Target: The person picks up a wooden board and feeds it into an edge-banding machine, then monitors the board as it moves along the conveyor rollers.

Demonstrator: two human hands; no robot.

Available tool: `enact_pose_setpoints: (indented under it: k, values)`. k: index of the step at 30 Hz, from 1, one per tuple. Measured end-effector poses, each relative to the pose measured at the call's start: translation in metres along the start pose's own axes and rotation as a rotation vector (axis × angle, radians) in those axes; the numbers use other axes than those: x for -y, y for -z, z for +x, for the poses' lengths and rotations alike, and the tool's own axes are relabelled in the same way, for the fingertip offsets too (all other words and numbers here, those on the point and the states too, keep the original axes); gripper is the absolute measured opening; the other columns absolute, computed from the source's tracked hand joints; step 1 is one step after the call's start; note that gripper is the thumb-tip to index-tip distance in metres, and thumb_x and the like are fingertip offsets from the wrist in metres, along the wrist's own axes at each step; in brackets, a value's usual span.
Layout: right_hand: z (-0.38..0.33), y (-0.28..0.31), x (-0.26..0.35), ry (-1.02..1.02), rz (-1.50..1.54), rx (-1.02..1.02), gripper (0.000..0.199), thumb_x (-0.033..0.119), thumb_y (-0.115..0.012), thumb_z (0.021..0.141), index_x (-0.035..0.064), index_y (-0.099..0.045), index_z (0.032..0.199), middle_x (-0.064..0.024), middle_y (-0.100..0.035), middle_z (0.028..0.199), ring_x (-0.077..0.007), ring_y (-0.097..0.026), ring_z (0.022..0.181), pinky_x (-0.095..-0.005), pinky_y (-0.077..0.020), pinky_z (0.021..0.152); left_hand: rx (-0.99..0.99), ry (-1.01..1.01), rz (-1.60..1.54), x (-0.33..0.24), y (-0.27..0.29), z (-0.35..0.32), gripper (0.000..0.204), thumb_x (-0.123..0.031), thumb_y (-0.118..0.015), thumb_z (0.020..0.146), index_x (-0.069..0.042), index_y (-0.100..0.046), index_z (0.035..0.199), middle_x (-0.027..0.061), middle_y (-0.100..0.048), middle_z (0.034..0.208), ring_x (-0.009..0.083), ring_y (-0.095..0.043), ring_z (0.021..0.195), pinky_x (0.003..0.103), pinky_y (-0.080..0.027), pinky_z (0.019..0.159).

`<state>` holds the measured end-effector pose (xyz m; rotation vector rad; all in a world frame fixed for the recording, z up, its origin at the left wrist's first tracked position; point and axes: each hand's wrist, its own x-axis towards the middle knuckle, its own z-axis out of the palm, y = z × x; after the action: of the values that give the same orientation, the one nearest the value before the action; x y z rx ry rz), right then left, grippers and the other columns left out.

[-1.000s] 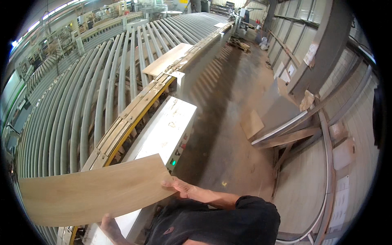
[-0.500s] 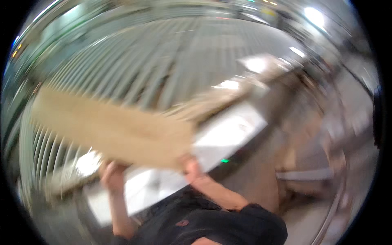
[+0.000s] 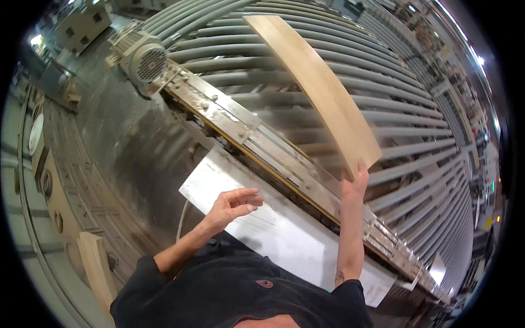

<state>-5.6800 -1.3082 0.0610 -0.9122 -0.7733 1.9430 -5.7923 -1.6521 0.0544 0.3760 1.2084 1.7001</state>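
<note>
A pale wooden board [image 3: 322, 87] reaches out over the conveyor rollers, long and flat, slanting from upper left down to the right. Its near end is gripped by my right hand [image 3: 355, 180], with that arm stretched forward. Part of the right hand's fingers is hidden by the board. My left hand [image 3: 232, 206] hovers above a white panel [image 3: 268, 224], fingers stretched and thumb apart, with nothing in it. That panel lies along the near side of the conveyor frame, close to my body.
Grey metal rollers [image 3: 407, 116] span the conveyor beyond the metal side rail [image 3: 235, 117]. A motor [image 3: 146, 61] sits at the rail's far left end. At lower left stand wooden pieces [image 3: 95, 265] beside a long beige machine part [image 3: 65, 213]. Concrete floor [image 3: 117, 128] lies between.
Both hands held the board before; my left hand has let go, and only the right holds it. The view has turned left, and the board now points away over the rollers.
</note>
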Motion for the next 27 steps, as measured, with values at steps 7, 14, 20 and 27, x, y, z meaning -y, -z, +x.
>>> enact_pose_setpoints:
  k: [7,14,20,27]
  values:
    - [0.051,-0.089,-0.048,-0.14,-0.032,0.196,0.038,0.018,-0.065,0.089,0.0088,-0.051,0.124,-0.0054,-0.062,0.11,-0.0199,-0.062,0.095,-0.0344,-0.0515,0.075,-0.192,-0.051,0.03,-0.018,0.029,-0.007,0.047,-0.008,-0.062,0.089,0.003,-0.048,0.133,0.0192,-0.061,0.121,0.0263,-0.059,0.113,0.038,-0.047,0.099]
    - [0.109,-0.199,-0.117,-0.068,0.049,0.492,0.037,0.011,-0.059,0.092,-0.0024,-0.048,0.124,-0.0114,-0.062,0.113,-0.0239,-0.063,0.1,-0.038,-0.0565,0.08,-0.227,-0.048,-0.06,-0.014,0.048,0.013,0.045,-0.004,-0.061,0.089,0.001,-0.049,0.132,0.0168,-0.062,0.121,0.0224,-0.059,0.113,0.034,-0.048,0.097]
    - [0.121,-0.331,-0.206,-0.04,-0.001,0.453,0.027,0.009,-0.061,0.091,-0.0052,-0.055,0.113,-0.0128,-0.064,0.107,-0.0226,-0.065,0.095,-0.0366,-0.0566,0.083,-0.339,-0.036,-0.119,0.006,0.052,0.004,0.046,-0.007,-0.064,0.088,0.003,-0.05,0.131,0.0189,-0.062,0.12,0.0243,-0.059,0.112,0.037,-0.048,0.097]
    - [0.119,-0.349,-0.258,-0.133,-0.518,0.565,0.036,0.029,-0.067,0.089,-0.0048,-0.06,0.099,-0.0135,-0.065,0.096,-0.0189,-0.065,0.079,-0.0326,-0.058,0.061,-0.469,-0.005,-0.183,0.023,0.072,-0.011,0.048,-0.007,-0.067,0.085,0.004,-0.051,0.13,0.0195,-0.063,0.118,0.0236,-0.06,0.11,0.036,-0.05,0.096]
